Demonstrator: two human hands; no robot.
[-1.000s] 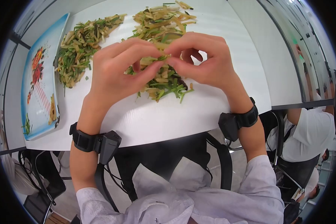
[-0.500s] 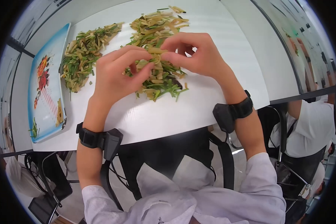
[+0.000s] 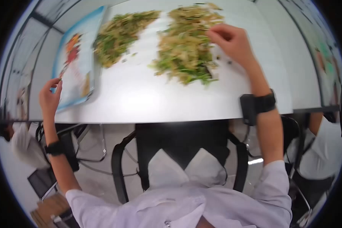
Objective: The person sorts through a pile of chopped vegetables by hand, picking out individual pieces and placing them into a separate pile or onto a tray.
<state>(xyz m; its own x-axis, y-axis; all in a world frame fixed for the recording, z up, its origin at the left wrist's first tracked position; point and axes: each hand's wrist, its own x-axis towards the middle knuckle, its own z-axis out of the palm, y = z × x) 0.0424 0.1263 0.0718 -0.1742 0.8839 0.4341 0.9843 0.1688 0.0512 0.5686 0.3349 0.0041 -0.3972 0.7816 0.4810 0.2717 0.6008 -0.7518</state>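
Blurring leaves both grips untellable | left hand (image 3: pixel 49 97) at tray (image 3: pixel 79 72) edge | right hand (image 3: pixel 230 41) curled on shred pile (image 3: pixel 182 49)

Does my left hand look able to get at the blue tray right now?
Likely yes: the left hand sits right at the near edge of the blue tray, with nothing between them, though blur hides whether it touches.

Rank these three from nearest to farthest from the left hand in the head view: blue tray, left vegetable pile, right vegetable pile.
1. blue tray: far left, at the fingertips of the left hand.
2. left vegetable pile: just right of the tray.
3. right vegetable pile: farthest right, under the right hand.
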